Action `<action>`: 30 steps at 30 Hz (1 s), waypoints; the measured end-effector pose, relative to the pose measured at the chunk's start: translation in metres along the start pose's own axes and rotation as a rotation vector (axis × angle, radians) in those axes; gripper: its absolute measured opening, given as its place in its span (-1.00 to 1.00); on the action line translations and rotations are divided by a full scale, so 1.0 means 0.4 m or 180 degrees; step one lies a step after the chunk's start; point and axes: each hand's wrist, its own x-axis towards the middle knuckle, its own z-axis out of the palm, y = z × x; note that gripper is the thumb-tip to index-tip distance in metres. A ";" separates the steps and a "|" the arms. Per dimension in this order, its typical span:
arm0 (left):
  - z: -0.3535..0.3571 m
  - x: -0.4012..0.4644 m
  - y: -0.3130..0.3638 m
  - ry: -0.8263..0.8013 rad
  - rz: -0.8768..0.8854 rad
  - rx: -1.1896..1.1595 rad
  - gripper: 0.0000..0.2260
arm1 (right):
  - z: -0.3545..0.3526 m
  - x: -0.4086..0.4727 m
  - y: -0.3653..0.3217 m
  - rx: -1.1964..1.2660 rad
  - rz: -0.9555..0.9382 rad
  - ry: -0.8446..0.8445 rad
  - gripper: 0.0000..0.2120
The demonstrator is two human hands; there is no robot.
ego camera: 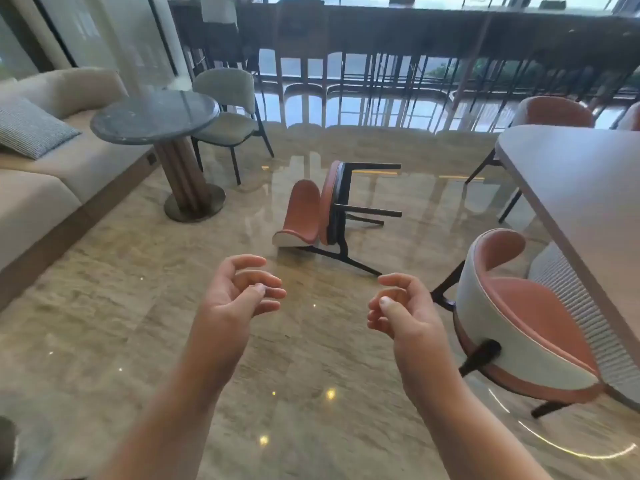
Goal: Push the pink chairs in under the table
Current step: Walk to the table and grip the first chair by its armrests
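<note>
A pink chair (311,213) lies tipped over on the marble floor in the middle of the room, its dark legs pointing right. Another pink chair (519,327) with a white outer back stands upright at the right, its seat partly under the grey table (581,188). A third pink chair (554,112) stands at the table's far side. My left hand (239,292) and my right hand (401,306) hover over the floor in front of the fallen chair, fingers curled and apart, holding nothing.
A round dark table (156,116) on a ribbed pedestal stands at the left with a grey chair (228,109) behind it. A beige sofa (45,161) with a striped cushion runs along the left wall. Bar stools line a counter at the back.
</note>
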 end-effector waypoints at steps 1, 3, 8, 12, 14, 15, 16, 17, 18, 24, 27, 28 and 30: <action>-0.002 0.007 -0.006 0.0035 -0.0031 -0.0019 -0.71 | 0.009 0.013 0.008 0.0042 0.0106 -0.0053 -0.76; -0.027 0.024 -0.027 0.0131 -0.0087 -0.0026 -0.71 | 0.034 0.041 0.029 0.0046 0.0218 -0.0191 -0.76; -0.122 0.115 -0.074 0.0363 -0.0237 -0.0014 -0.71 | 0.147 0.154 0.069 -0.0018 0.0327 -0.0473 -0.76; -0.216 0.237 -0.091 0.0471 -0.0278 -0.0015 -0.71 | 0.284 0.294 0.086 -0.0081 0.0343 -0.0543 -0.74; -0.276 0.327 -0.078 0.0540 -0.0284 -0.0029 -0.70 | 0.369 0.374 0.081 -0.0111 0.0306 -0.0574 -0.73; -0.309 0.375 -0.070 0.0579 -0.0283 -0.0020 -0.70 | 0.415 0.414 0.078 -0.0134 0.0291 -0.0601 -0.73; -0.339 0.419 -0.063 0.0614 -0.0265 -0.0034 -0.70 | 0.458 0.450 0.075 -0.0145 0.0276 -0.0640 -0.72; -0.368 0.460 -0.057 0.0617 -0.0262 -0.0018 -0.71 | 0.502 0.484 0.073 -0.0157 0.0261 -0.0693 -0.72; -0.395 0.500 -0.052 0.0623 -0.0256 0.0010 -0.72 | 0.547 0.517 0.072 -0.0175 0.0234 -0.0746 -0.72; -0.539 0.700 -0.051 0.0810 -0.0287 0.0186 -0.71 | 0.769 0.691 0.078 -0.0105 0.0251 -0.0842 -0.72; -0.592 0.787 -0.056 0.0876 -0.0312 0.0190 -0.71 | 0.836 0.773 0.087 -0.0127 0.0277 -0.0903 -0.72; -0.606 0.820 -0.058 0.0887 -0.0312 0.0187 -0.71 | 0.854 0.805 0.090 -0.0133 0.0285 -0.0903 -0.72; -0.637 0.895 -0.072 0.0925 -0.0347 0.0202 -0.74 | 0.888 0.877 0.102 -0.0178 0.0301 -0.0887 -0.73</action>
